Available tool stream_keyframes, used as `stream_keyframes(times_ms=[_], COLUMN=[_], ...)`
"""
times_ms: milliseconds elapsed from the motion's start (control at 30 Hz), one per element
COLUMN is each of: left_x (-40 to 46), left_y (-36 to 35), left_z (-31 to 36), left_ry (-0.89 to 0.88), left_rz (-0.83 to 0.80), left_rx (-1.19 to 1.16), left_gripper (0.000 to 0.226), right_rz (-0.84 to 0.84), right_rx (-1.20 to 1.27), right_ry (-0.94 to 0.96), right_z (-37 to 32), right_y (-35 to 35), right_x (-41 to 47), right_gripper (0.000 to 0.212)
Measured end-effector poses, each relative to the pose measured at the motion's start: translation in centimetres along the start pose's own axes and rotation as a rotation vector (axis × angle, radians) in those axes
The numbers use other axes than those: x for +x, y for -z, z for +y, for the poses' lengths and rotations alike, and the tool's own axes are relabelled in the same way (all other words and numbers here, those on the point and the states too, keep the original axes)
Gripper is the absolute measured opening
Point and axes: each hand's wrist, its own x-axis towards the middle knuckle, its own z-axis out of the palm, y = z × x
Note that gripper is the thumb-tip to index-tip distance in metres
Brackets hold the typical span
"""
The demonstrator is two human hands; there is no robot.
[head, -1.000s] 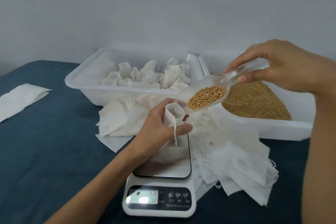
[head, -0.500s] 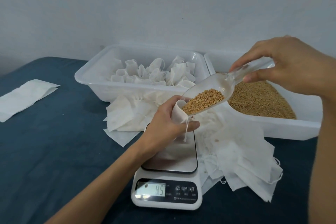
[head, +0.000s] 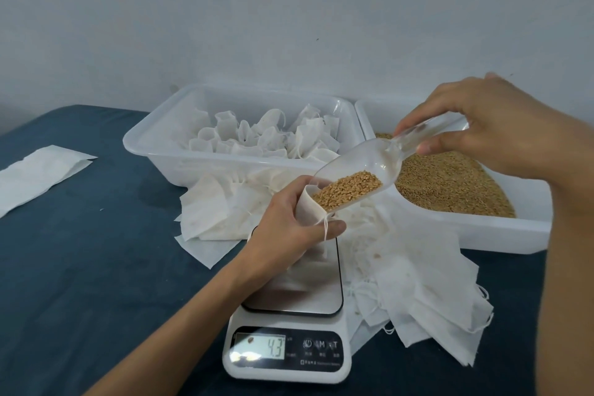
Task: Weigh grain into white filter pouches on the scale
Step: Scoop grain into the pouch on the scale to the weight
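Note:
My left hand (head: 289,219) grips a white filter pouch (head: 308,207) with its mouth held open, standing on the platform of the white scale (head: 289,325). The display (head: 261,346) reads 4.3. My right hand (head: 488,125) holds the handle of a clear plastic scoop (head: 363,170). The scoop tilts down to the left, its lip at the pouch's mouth. Golden grain (head: 347,193) lies heaped at the scoop's lower end. A drawstring hangs from the pouch over my left thumb.
A white bin (head: 154,141) behind the scale holds several filled pouches. A second white bin (head: 482,235) on the right holds loose grain. Empty white pouches (head: 427,292) lie heaped around the scale. A flat white packet (head: 38,177) lies on the dark blue cloth at the left.
The scoop has come down to the pouch's mouth and tilted further. The grain has slid toward its lip. The scale reading has gone from 0 to about 4.

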Motion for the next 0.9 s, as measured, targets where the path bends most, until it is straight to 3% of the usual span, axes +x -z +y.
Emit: stream_keyframes(times_ms=[900], left_x=[0.05], left_y=[0.08], left_z=[0.01], left_ry=[-0.013], left_rz=[0.009], left_rx=[0.006], left_gripper=[0.053], right_rz=[0.018], right_rx=[-0.049], right_ry=[-0.046], right_z=[-0.89], right_y=[0.13], right_x=[-0.06], right_gripper=[0.029])
